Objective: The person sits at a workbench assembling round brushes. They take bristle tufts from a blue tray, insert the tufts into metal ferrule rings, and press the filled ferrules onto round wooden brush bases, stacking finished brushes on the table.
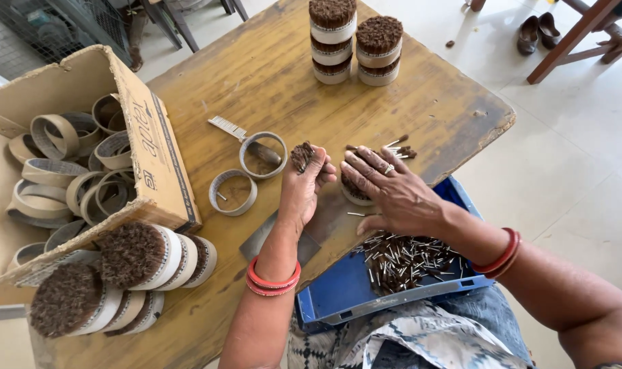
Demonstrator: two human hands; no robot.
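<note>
Two bare hands of yours meet at the centre of the worn yellow wooden table [270, 75]. Your left hand [302, 186] has its fingers closed together around a small tuft of dark brown bristle sticks [302, 156], which pokes out above the fingertips. Your right hand [387, 190], at 3 o'clock from the left, lies palm down with fingers slightly spread over a white paper ring packed with brown sticks [355, 195], touching it. At 9 o'clock from your left hand sit two empty grey paper rings [233, 192] and a small metal scoop [264, 152]. At 12 o'clock, four filled bundles [355, 41] stand stacked. At 5 o'clock, a blue plastic tray [338, 294] holds loose sticks. At 9 o'clock, far off, an open cardboard box [154, 157] holds more rings.
</note>
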